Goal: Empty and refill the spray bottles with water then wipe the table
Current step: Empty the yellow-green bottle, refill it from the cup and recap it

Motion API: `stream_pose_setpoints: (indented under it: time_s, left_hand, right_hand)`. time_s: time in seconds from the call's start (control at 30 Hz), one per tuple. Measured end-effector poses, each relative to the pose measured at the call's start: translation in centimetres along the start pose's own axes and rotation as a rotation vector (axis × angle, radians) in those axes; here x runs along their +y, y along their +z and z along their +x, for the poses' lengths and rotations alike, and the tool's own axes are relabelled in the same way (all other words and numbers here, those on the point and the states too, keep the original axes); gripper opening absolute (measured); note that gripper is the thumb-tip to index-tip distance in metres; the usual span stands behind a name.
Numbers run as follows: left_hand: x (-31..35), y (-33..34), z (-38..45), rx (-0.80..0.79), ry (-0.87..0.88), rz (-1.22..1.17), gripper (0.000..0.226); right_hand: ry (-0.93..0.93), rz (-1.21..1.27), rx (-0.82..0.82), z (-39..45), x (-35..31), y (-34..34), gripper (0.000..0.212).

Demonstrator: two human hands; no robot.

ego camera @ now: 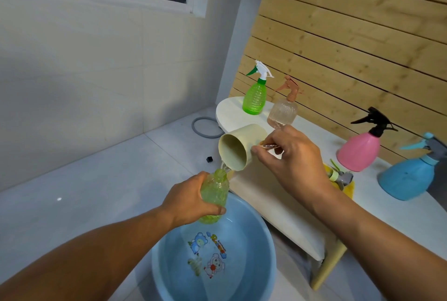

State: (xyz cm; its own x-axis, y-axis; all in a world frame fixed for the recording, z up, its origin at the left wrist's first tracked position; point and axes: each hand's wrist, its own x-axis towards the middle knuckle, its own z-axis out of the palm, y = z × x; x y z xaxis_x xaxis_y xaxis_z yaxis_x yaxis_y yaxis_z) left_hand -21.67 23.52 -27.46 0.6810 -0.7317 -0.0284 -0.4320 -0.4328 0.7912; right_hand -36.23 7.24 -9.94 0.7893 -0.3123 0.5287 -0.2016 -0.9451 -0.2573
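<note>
A: What sits farthest left of the basin?

B: The left hand. Its grip is wrapped round a capless green bottle, held just above the basin's far rim and tilted, neck up toward the cup. I'd say that placing is chosen so any spill falls into the basin and not on the floor.

A: And the water?

B: Above the basin, the right hand pinches the handle of a cream cup, grip clamped on it. The cup is tipped mouth-down to the left, and a thin stream runs from its lip into the bottle's neck. This looks like the refill step.

A: Where are the other bottles?

B: All on the worktop, beyond and right of the basin. Farthest back stand a green one with a white trigger and a clear one with a tan trigger. Further right stand a pink bottle and a blue bottle, heads on. Between cup and pink bottle lies a loose spray head on something yellow, probably the held bottle's own.

A: Wiping?

B: Not yet begun, I'd judge.
</note>
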Motion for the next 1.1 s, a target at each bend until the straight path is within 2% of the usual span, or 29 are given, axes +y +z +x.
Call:
stream_pose_setpoints:
  time_s: [0.3,0.53,0.67,0.73,1.0,1.1]
  left_hand:
    - [-0.3,0.3,0.1,-0.007,-0.007,-0.013,0.086]
    - [-0.6,0.7,0.3,-0.003,-0.011,-0.040,0.085]
    - [-1.0,1.0,0.4,-0.005,-0.004,-0.061,0.085]
    - [-1.3,1.2,0.6,-0.008,-0.003,-0.084,0.083]
    - [-4.3,2.6,0.5,-0.002,-0.033,-0.181,0.077]
    - [-5.5,3.0,0.5,0.013,-0.056,-0.214,0.073]
  right_hand:
    - [-0.098,-0.072,0.031,-0.7,0.1,0.6,0.025]
    - [-0.272,-0.179,0.118,-1.6,0.7,1.6,0.024]
    - [-0.283,-0.184,0.117,-1.8,1.0,2.4,0.024]
    - [-0.206,-0.124,0.097,-1.8,1.1,3.1,0.023]
    - [0.478,0.391,-0.039,-2.9,4.6,8.2,0.033]
    - [0.640,0.433,-0.133,-4.3,6.6,11.3,0.040]
